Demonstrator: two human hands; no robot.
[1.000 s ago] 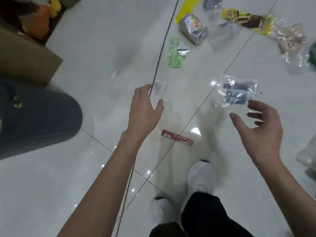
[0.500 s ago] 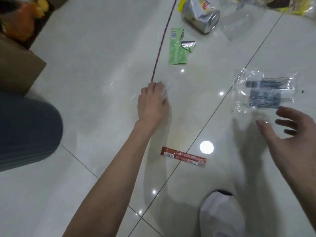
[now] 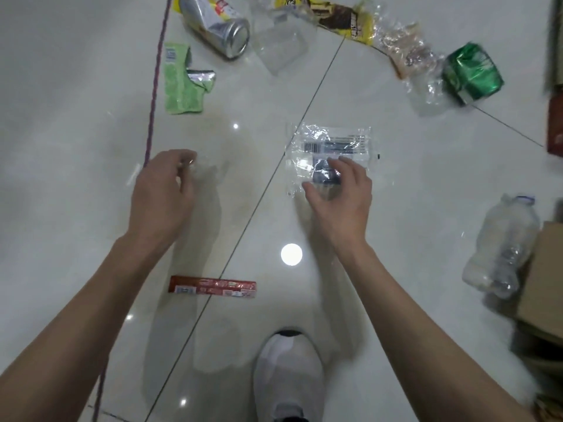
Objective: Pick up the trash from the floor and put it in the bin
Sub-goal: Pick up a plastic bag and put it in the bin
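My left hand [image 3: 163,193] hovers low over the white tiled floor, its fingers curled round a small clear wrapper [image 3: 190,166] that barely shows at the fingertips. My right hand [image 3: 338,196] is spread over a clear plastic bag with a barcode label [image 3: 332,141]. Its fingertips and thumb touch the bag's near half, and the bag lies flat on the floor. A red stick wrapper [image 3: 213,289] lies between my forearms. At the right lies a crushed clear plastic bottle [image 3: 502,248].
Further off lie a green sachet [image 3: 182,86], a dented silver can [image 3: 219,28], a clear cup [image 3: 280,44], a yellow-brown wrapper [image 3: 335,16], crumpled cellophane [image 3: 411,56] and a crushed green can [image 3: 472,74]. A purple cord [image 3: 155,86] runs past the left hand. A cardboard box [image 3: 545,278] sits right, my white shoe [image 3: 289,376] below.
The view has dropped closer to the floor. My left hand closed on the small clear wrapper and drew back slightly. My right hand moved forward onto the barcode bag.
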